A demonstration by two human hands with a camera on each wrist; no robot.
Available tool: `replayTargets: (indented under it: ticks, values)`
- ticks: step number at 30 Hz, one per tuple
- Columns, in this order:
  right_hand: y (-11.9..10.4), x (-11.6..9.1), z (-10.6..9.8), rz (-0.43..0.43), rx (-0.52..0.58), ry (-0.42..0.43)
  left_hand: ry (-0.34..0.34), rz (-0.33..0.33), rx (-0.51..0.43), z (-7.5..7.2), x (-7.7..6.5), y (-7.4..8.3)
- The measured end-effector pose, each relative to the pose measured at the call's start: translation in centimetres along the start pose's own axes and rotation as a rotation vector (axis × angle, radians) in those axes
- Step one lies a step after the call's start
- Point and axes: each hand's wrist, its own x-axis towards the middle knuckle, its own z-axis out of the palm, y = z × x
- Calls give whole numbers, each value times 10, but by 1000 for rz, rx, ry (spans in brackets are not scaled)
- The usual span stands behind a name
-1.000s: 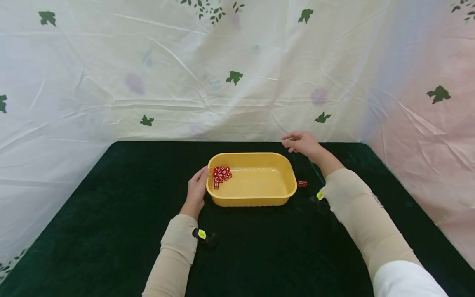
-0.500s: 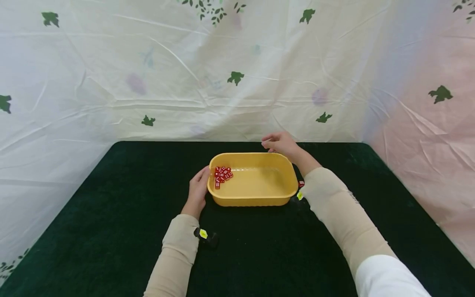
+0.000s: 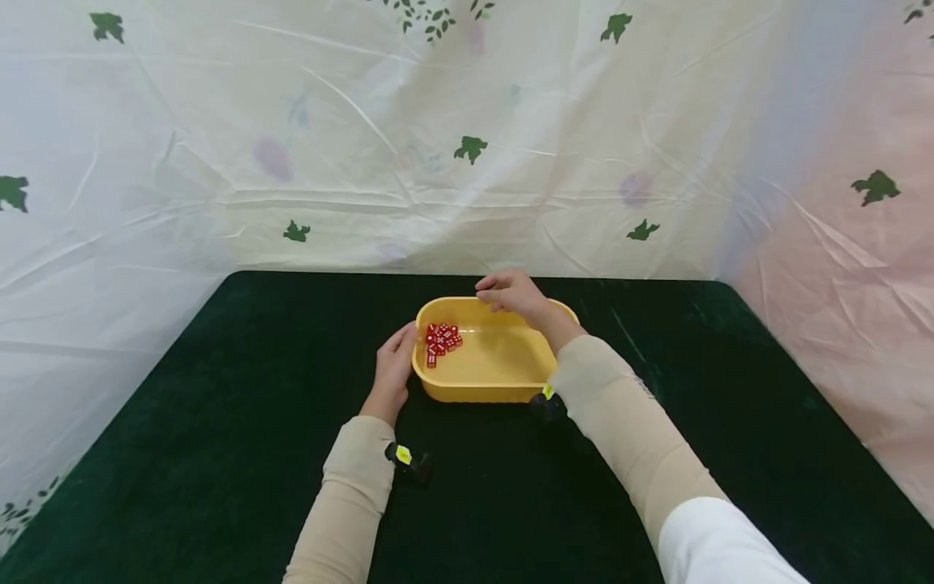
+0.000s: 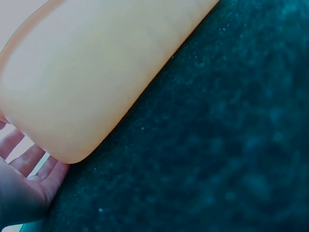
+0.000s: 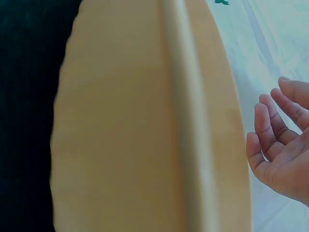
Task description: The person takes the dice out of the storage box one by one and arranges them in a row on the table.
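Tub (image 3: 502, 357) on tabletop (image 3: 219, 422), probably light, stiff, slick, best taken by rim (image 3: 474, 385); dice (image 3: 441, 339) inside, left end, likely hard, pinch singly. Tub yellow, rounded corners; dice red, white-pipped. Left grip (image 3: 392, 369) relaxed against tub's end; right grip (image 3: 513, 294) loosely curled, looks empty, by far rim

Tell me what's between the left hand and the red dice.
The yellow tub: its end wall separates the left hand, outside, from the red dice, inside. The head view shows this.
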Motion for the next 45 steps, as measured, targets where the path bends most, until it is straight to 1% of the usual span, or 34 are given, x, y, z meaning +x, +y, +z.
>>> replayTargets:
  ticks: [6,13,18,26,31,38,45]
  values:
    - [4,2,14,21,-7,0,2,-2,6,2,-1,-1]
    - [7,0,29,58,13,-36,-6,-2,-10,2,-4,0]
    - [12,2,38,69,-29,-51,-5,-3,-10,1,-4,1]
    - [24,4,45,69,-33,-67,2,-5,-10,0,-4,2]
    - [27,2,49,72,-68,-62,7,-6,0,-1,-5,2]
    - [31,0,54,118,-121,-94,11,-9,0,-2,-6,0]
    - [32,1,56,102,-163,-111,10,1,-5,-3,-6,2]
